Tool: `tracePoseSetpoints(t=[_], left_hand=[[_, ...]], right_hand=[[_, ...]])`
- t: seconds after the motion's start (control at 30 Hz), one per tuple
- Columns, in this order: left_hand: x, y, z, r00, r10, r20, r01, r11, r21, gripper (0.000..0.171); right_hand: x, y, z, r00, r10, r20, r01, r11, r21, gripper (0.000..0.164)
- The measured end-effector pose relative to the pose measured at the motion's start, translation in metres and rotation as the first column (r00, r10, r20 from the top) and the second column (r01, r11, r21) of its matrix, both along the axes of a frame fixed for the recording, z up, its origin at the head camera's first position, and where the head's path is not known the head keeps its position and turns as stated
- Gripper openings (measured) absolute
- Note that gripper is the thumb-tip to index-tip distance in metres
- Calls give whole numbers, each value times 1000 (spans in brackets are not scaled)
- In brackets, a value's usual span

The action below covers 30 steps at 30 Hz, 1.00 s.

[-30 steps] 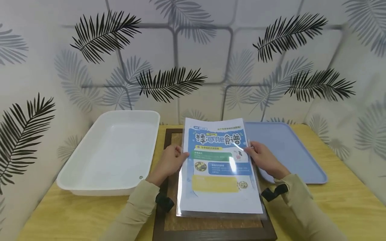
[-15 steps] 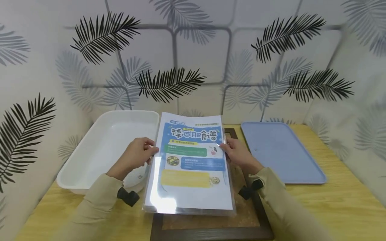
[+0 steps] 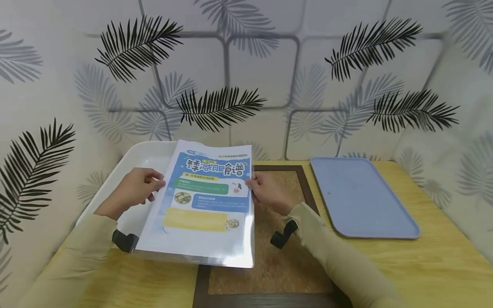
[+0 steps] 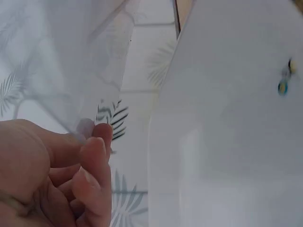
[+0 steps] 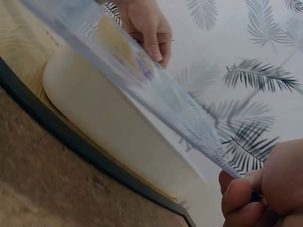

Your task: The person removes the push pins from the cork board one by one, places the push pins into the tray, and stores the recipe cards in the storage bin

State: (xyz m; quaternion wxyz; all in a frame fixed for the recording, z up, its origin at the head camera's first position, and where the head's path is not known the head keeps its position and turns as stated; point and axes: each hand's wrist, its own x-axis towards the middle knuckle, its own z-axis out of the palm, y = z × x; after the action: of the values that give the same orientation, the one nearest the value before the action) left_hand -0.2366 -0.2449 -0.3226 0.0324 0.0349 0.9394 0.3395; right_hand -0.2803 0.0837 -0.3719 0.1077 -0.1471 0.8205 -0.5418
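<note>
A laminated poster (image 3: 208, 201) with blue, green and yellow printed blocks is held up in both hands, tilted, its glossy clear border showing along the bottom. My left hand (image 3: 136, 188) pinches its left edge over the white tub; in the left wrist view the thumb and fingers (image 4: 97, 146) meet at the clear sheet. On the opposite edge, my right hand (image 3: 271, 190) pinches the poster, with fingertips (image 5: 236, 191) at its edge in the right wrist view. The poster overlaps both the tub and the framed cork board (image 3: 281, 261) in the head view.
Behind the poster at the left stands a deep white tub (image 3: 144, 149), partly hidden; a small colourful mark (image 4: 284, 82) shows on it. A flat blue tray (image 3: 369, 201) lies on the wooden table (image 3: 435, 265) at the right. A leaf-patterned wall covering (image 3: 265, 81) rises behind.
Both hands have carried the poster left, from over the cork board to partly over the white tub. More of the board now shows, and the blue tray is fully uncovered.
</note>
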Motion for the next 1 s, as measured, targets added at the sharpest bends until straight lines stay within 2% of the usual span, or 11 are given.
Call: tracePoseSetpoints(t=[0.13,0.27,0.37,0.53,0.67,0.87,1.0], left_hand=[[2,-19,2,999,0,-42,-2,999,-39,35],[-1,-36,0,1000,24,-9,-24,997,-67,38],[-6,-51,-5,1000,18,7,-18,997,-76,38],[-11,-74,-16,1000,-22,-18,21,997,-77,37],[-13,-86,-21,1000,-12,1,12,997,-72,40],[-17,-101,-17,999,9,32,-6,994,-107,38],[-21,-114,-11,999,-2,34,8,983,-185,34]], right_hand=[[-3,-20,-2,1000,17,4,-17,1000,-18,29],[-9,-37,0,1000,14,7,-14,999,-32,28],[-15,-50,3,1000,30,4,-30,999,-34,29],[-22,-69,6,999,40,16,-40,999,-15,28],[-26,-84,6,999,34,31,-34,999,0,26],[-30,-108,9,998,12,59,-12,1000,-8,25],[-32,-126,8,996,-1,91,2,1000,-17,27]])
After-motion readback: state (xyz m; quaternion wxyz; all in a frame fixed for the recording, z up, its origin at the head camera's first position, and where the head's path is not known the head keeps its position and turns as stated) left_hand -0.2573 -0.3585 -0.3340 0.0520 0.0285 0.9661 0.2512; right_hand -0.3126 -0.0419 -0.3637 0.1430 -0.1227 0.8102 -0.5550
